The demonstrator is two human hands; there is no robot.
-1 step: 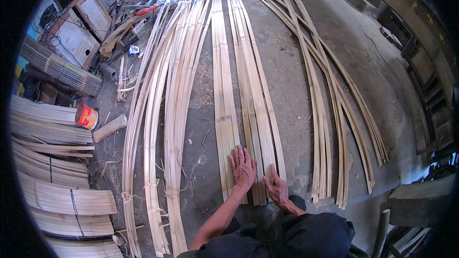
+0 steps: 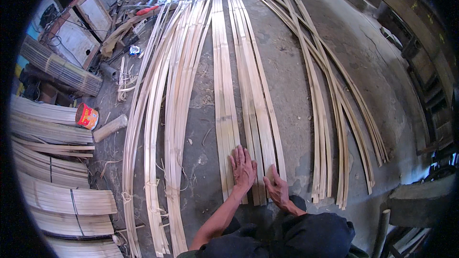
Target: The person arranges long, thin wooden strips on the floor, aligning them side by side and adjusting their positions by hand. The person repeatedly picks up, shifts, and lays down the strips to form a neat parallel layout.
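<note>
Currently aligning step: left hand (image 2: 243, 168) flat, fingers spread, pressing near ends of middle bamboo strips (image 2: 224, 91) on concrete floor (image 2: 291, 81). Right hand (image 2: 276, 186) open, palm down on neighbouring strip group (image 2: 253, 81). Nothing gripped. Next move likely needs pushing strips together, ends kept even. Other strip bundles (image 2: 167, 95) lie left.

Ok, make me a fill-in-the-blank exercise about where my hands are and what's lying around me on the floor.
1. Both hands, left hand and right hand, press flat on the middle group of bamboo ____.
2. The red can stands to the person's ____.
3. The bundles tied with string are stacked on the ____ side.

Missing words: strips; left; left
</note>
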